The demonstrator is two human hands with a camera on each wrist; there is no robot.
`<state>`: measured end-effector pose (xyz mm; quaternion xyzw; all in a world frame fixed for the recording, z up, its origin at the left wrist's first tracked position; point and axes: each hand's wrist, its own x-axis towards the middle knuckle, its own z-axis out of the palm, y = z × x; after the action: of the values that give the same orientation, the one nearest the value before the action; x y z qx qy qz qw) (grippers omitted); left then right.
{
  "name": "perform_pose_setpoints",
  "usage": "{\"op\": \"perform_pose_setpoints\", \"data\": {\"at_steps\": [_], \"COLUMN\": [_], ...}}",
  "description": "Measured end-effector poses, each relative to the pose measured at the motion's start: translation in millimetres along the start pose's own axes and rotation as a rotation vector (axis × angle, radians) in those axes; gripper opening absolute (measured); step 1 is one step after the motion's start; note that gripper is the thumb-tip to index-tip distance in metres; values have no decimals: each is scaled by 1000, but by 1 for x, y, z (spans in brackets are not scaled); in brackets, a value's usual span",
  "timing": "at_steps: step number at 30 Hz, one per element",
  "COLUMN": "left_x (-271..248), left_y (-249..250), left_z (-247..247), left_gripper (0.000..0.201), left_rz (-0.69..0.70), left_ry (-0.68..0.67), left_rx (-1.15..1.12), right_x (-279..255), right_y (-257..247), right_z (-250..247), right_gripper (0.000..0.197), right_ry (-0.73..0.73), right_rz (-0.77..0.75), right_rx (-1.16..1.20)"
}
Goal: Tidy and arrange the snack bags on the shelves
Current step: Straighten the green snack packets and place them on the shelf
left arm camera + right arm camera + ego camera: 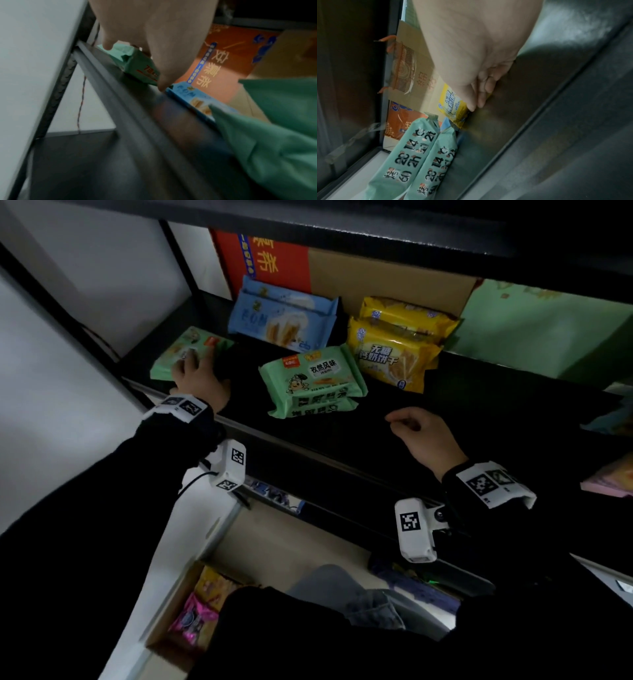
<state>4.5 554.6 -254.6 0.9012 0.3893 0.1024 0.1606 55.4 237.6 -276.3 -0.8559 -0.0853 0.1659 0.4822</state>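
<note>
Black shelf [462,419], white wall [68,320] behind; left hand [198,380] clamped on green bag [181,350]; right hand [428,436] loosely curled, empty.

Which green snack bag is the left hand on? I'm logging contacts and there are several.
The green bag at the shelf's far left end, under the left hand. The other green bags lie stacked mid-shelf, untouched by either hand.
</note>
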Motion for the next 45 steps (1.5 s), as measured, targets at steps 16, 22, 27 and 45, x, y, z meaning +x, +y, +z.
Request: {"op": "perform_pose_setpoints", "data": {"at_steps": [16,22,27,45], "left_x": [-77,-100,-130,-174], "left_y": [58,71,114,134], "left_z": [1,-8,5,95], "left_gripper": [28,42,34,38], "left_rz": [-160,99,278,834], "left_ry": [-297,-155,-279,-286], "left_rx": [-997,-1032,-1038,-239], "right_x": [25,3,-20,45], "right_y": [-75,-65,-33,46], "right_z": [30,16,-29,-149], "right_gripper": [26,23,23,35], "right_ry": [-103,-84,98,713], "right_rz": [-13,16,13,270], "right_rx": [260,489,514,124]}}
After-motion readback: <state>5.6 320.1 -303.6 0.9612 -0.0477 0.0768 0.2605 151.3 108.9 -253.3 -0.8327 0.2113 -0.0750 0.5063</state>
